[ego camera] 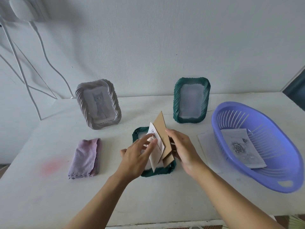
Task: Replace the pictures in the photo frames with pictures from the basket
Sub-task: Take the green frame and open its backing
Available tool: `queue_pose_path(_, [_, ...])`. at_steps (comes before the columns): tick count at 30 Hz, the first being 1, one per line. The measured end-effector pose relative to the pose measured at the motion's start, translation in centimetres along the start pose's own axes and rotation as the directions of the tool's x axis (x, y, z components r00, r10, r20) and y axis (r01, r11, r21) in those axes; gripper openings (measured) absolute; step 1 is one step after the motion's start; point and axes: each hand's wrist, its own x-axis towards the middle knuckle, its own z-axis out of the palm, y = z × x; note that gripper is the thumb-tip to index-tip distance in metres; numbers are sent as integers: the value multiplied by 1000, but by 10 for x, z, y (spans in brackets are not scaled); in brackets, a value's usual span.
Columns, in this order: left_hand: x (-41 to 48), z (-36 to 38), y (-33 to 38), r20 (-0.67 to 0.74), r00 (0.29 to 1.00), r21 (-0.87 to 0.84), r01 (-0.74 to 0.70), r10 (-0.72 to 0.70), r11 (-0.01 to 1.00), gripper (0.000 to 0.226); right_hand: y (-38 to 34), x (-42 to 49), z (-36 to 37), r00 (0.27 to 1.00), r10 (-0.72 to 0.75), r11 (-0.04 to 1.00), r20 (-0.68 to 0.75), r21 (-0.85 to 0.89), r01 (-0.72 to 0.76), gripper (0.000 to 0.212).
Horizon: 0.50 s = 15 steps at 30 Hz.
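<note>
White table (49, 195), purple basket (264, 180) w/ rose pic (239, 147), R grip (183, 149) holds cardboard (162, 128)

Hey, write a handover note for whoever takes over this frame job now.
Left hand: straight fingers press on a line-drawn picture.
Right hand: grips the backing.
Both above the green frame lying flat, its back off.
Grey frame stands with a cat picture; second green frame stands too.
Basket holds a rose picture.
Left: reassemble the flat frame; standing frames' status unclear.
</note>
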Motion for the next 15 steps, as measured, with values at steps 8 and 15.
queue_pose_path(8, [5,-3,-11,7,998,414,-56,58,909,34,-14,5,-16,972,-201,978,-119,-81,192,27])
queue_pose_path(15, [15,-8,-17,26,995,534,-91,91,841,34,-23,14,-25,978,-168,982,-122,65,177,41])
